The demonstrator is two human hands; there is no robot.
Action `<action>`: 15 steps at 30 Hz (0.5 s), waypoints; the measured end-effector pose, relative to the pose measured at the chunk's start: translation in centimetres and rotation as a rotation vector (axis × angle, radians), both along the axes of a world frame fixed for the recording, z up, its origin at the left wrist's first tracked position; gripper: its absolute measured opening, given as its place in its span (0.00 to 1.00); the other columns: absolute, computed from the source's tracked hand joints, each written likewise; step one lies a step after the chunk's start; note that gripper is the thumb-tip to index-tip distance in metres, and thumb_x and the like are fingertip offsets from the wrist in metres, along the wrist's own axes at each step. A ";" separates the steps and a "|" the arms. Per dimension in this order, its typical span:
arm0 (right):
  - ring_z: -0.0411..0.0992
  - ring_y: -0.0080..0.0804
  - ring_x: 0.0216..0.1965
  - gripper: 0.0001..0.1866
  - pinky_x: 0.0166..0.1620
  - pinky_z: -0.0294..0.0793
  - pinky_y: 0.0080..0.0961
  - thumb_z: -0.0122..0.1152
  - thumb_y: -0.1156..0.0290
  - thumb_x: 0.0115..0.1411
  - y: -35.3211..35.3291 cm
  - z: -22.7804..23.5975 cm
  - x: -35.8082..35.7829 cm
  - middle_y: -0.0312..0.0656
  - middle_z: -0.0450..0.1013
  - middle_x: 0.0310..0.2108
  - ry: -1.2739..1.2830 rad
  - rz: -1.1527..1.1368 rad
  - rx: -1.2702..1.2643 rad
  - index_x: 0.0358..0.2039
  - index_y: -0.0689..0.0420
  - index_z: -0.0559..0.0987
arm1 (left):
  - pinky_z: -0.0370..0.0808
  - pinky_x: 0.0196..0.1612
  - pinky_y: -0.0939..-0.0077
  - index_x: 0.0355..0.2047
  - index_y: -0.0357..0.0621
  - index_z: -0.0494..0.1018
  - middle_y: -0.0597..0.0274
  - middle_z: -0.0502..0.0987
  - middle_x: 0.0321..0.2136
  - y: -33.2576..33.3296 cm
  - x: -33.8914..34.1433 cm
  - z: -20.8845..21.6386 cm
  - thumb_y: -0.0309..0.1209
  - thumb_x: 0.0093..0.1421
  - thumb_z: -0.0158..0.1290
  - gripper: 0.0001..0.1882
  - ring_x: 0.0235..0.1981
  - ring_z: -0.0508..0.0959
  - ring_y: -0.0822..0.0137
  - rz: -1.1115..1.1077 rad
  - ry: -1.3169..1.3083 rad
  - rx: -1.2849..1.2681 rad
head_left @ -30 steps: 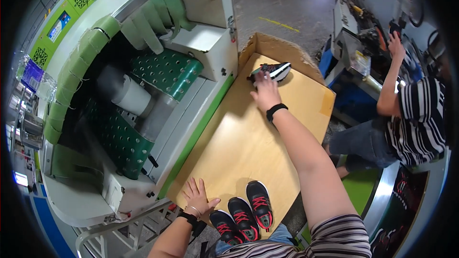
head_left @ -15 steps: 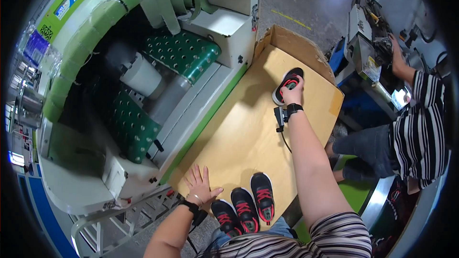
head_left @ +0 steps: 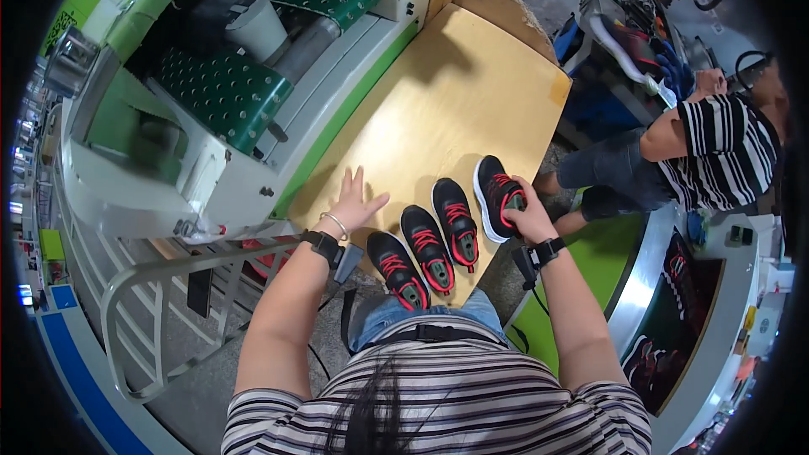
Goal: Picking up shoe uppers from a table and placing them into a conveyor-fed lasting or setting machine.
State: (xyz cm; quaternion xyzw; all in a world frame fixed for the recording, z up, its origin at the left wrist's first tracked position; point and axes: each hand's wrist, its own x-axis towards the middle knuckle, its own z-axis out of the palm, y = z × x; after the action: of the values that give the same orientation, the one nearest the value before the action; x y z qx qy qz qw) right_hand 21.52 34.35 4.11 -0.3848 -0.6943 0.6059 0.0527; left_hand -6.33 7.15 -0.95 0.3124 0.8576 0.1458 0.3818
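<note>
Right hand (head_left: 529,217) gripped fourth shoe (head_left: 495,195), fingers curled over its heel, beside three shoes (head_left: 427,251). Left hand (head_left: 351,206) lay flat on table (head_left: 438,93), fingers spread.

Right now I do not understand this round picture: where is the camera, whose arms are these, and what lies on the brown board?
The camera sits on a person's head and looks down, so the picture bends at its rim. The two bare forearms coming from the lower edge are that person's own. The left hand lies flat, fingers spread, on the board, holding nothing. The right hand grips a shoe, black with red laces, at the end of a row with three more shoes like it. Left of the board stands a big white and green machine with studded green belts. On the right another person in a striped shirt works at a separate bench.
</note>
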 end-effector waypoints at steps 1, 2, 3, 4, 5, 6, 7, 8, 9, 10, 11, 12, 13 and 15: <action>0.69 0.34 0.52 0.43 0.53 0.70 0.27 0.60 0.84 0.46 -0.7 0.3 0.8 0.46 0.69 0.51 0.074 -0.080 -0.046 0.64 0.53 0.57 | 0.43 0.69 0.57 0.69 0.37 0.40 0.35 0.40 0.68 0.7 1.2 1.7 0.58 0.57 0.53 0.53 0.70 0.42 0.45 0.076 -0.021 0.275; 0.69 0.33 0.51 0.43 0.53 0.70 0.26 0.60 0.84 0.47 -1.5 1.0 1.1 0.46 0.68 0.51 0.149 -0.158 -0.091 0.65 0.52 0.57 | 0.46 0.69 0.65 0.68 0.36 0.42 0.35 0.44 0.68 1.4 2.5 3.5 0.54 0.59 0.53 0.50 0.70 0.46 0.48 0.154 -0.045 0.551; 0.67 0.32 0.53 0.43 0.56 0.68 0.26 0.59 0.85 0.49 -3.1 2.8 0.6 0.46 0.66 0.54 0.236 -0.134 -0.100 0.66 0.54 0.55 | 0.50 0.68 0.65 0.67 0.34 0.48 0.39 0.51 0.66 1.7 4.2 5.7 0.52 0.64 0.50 0.43 0.69 0.51 0.53 0.215 -0.244 0.663; 0.66 0.31 0.56 0.43 0.59 0.65 0.26 0.58 0.86 0.52 -5.1 5.6 -0.5 0.46 0.64 0.56 0.324 -0.108 -0.110 0.67 0.56 0.52 | 0.52 0.67 0.64 0.68 0.36 0.48 0.41 0.53 0.66 1.6 5.8 7.8 0.53 0.64 0.49 0.43 0.68 0.53 0.54 0.201 -0.504 0.657; 0.65 0.33 0.56 0.46 0.59 0.65 0.27 0.57 0.85 0.54 -7.3 8.7 -1.6 0.47 0.62 0.58 0.317 -0.073 -0.161 0.70 0.54 0.47 | 0.54 0.67 0.63 0.68 0.39 0.47 0.44 0.56 0.65 1.3 7.3 9.4 0.55 0.64 0.48 0.44 0.67 0.56 0.55 0.189 -0.759 0.643; 0.64 0.36 0.58 0.47 0.60 0.64 0.29 0.56 0.83 0.56 -9.4 10.9 -2.4 0.50 0.59 0.61 0.425 -0.001 -0.210 0.70 0.53 0.41 | 0.61 0.63 0.60 0.69 0.47 0.47 0.51 0.61 0.63 1.1 9.0 10.5 0.59 0.63 0.45 0.43 0.63 0.63 0.57 0.187 -0.956 0.743; 0.61 0.38 0.61 0.48 0.62 0.61 0.32 0.58 0.79 0.58 -10.8 11.6 -3.0 0.51 0.56 0.62 0.479 0.007 -0.224 0.70 0.52 0.40 | 0.65 0.61 0.59 0.69 0.50 0.48 0.53 0.61 0.63 1.2 10.0 11.7 0.61 0.63 0.42 0.42 0.60 0.66 0.57 0.231 -1.178 0.778; 0.58 0.40 0.63 0.48 0.64 0.57 0.36 0.60 0.74 0.60 -11.9 11.8 -3.1 0.52 0.54 0.64 0.535 0.020 -0.240 0.71 0.50 0.38 | 0.68 0.58 0.58 0.68 0.52 0.49 0.56 0.62 0.63 1.1 10.5 12.6 0.63 0.62 0.39 0.42 0.58 0.70 0.57 0.276 -1.398 0.810; 0.55 0.41 0.65 0.47 0.65 0.54 0.37 0.61 0.72 0.60 -12.7 11.8 -3.6 0.54 0.52 0.65 0.535 0.097 -0.098 0.70 0.52 0.40 | 0.70 0.56 0.59 0.68 0.52 0.50 0.56 0.62 0.63 0.8 9.6 11.5 0.65 0.62 0.37 0.42 0.56 0.72 0.57 0.296 -1.465 0.881; 0.52 0.43 0.67 0.47 0.67 0.51 0.37 0.62 0.69 0.60 -13.2 11.7 -3.6 0.55 0.51 0.66 0.533 0.163 0.051 0.70 0.54 0.42 | 0.73 0.53 0.61 0.67 0.53 0.51 0.56 0.63 0.62 0.6 8.5 10.2 0.66 0.62 0.34 0.42 0.53 0.74 0.58 0.307 -1.540 0.949; 0.52 0.48 0.67 0.46 0.67 0.51 0.40 0.64 0.64 0.58 -12.3 9.2 -2.9 0.57 0.52 0.65 0.318 0.244 0.360 0.69 0.58 0.47 | 0.76 0.48 0.64 0.66 0.51 0.54 0.55 0.64 0.62 0.6 7.2 11.3 0.67 0.61 0.32 0.43 0.49 0.76 0.58 0.299 -1.516 1.040; 0.52 0.54 0.66 0.45 0.67 0.51 0.42 0.66 0.63 0.56 -11.9 5.8 -2.4 0.60 0.52 0.64 0.211 0.250 0.544 0.67 0.60 0.51 | 0.77 0.43 0.69 0.64 0.48 0.58 0.55 0.67 0.59 0.7 5.8 12.1 0.67 0.60 0.35 0.43 0.45 0.77 0.61 0.354 -1.520 1.139; 0.52 0.57 0.65 0.46 0.67 0.51 0.43 0.66 0.63 0.55 -11.7 2.6 -1.1 0.61 0.53 0.63 0.010 0.258 0.597 0.67 0.60 0.51 | 0.77 0.42 0.70 0.63 0.46 0.59 0.55 0.68 0.58 0.9 4.3 13.0 0.67 0.60 0.37 0.43 0.43 0.77 0.61 0.465 -1.456 1.224; 0.53 0.56 0.65 0.47 0.66 0.53 0.40 0.66 0.73 0.53 -12.0 -2.0 1.0 0.61 0.53 0.63 0.050 0.224 0.402 0.68 0.59 0.48 | 0.77 0.41 0.72 0.61 0.41 0.61 0.53 0.69 0.55 1.0 0.4 14.7 0.65 0.59 0.42 0.43 0.42 0.76 0.62 0.665 -1.395 1.407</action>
State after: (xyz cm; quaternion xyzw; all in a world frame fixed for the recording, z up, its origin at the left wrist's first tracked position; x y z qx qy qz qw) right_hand 22.49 22.35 2.07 -0.2720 -0.8379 0.4667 0.0782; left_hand -5.88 8.11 13.79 0.0588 0.2110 0.8579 0.4648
